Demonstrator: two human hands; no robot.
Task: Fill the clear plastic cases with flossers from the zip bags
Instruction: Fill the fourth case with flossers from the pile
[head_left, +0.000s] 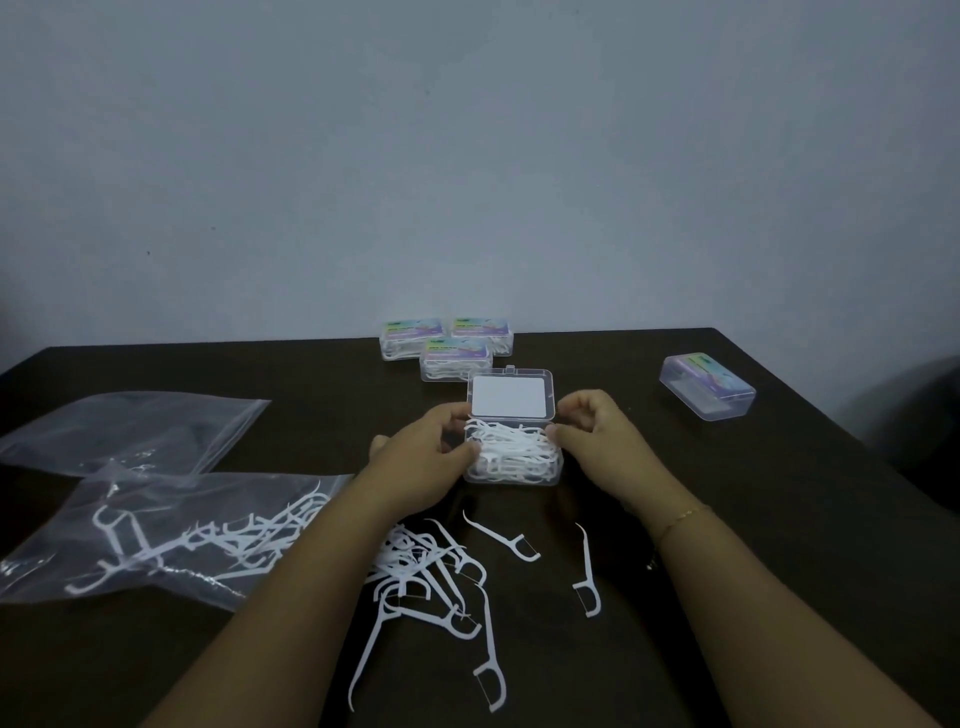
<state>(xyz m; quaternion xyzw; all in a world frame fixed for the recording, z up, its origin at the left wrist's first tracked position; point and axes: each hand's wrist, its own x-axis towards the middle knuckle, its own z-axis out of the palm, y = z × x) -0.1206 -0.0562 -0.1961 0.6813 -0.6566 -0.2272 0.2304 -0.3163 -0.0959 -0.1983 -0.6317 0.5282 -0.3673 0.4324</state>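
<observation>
Open case (511, 457) at mid-bench (779, 519), heaped with white flossers (511, 448), hinged lid (511, 397) standing up behind. Left hand (431, 457) curled round the case's left side, fingertips on the pile; right hand (597, 431) pinching the right rim, fingers bent. Three shut, filled cases (457, 358) clustered at the far edge; a fourth case (707, 385), apparently empty, well apart to the right. More loose flossers (441, 582) scattered just in front of the open case, beside a zip bag (171, 540) with flossers inside; second bag (130, 431) behind, nearly spent. Likely snag: pile riding above the rim, so strays could jam the lid, spring out on closing, or stop the latch catching; case could also slide on the dark top if pressed from one side only. Colourful labels on the shut lids, print too small to read; white card inside the raised lid blank.
</observation>
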